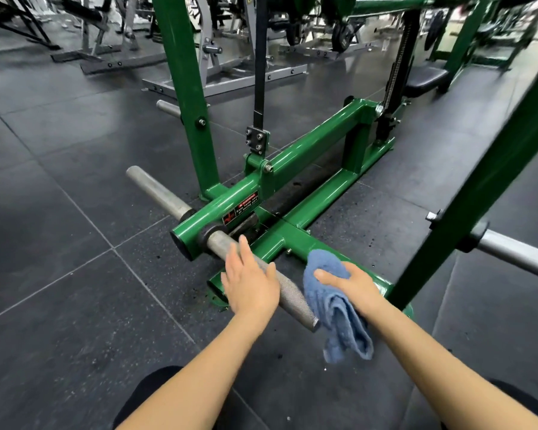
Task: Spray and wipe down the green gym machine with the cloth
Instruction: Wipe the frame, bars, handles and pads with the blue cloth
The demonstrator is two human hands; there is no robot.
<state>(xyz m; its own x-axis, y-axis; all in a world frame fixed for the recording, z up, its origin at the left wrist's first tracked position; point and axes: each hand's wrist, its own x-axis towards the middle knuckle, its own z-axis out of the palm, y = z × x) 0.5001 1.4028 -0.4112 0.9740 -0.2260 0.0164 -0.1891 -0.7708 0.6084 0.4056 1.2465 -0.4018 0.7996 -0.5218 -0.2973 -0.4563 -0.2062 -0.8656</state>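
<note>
Gripping: right hand (356, 283) bunches the blue cloth (336, 308) at the green machine (311, 144)'s 5 o'clock end.
Left hand (250, 282): fingers spread, over the steel bar (288, 291).

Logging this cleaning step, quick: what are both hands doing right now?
Left hand: open, fingers straight, over the steel bar.
Right hand: holding the blue cloth.

I see one sign only: a red and black warning sticker (240, 208) on the glossy green steel tube of the gym machine (308, 144). I read "WARNING"; the smaller white lines are too blurred.
</note>
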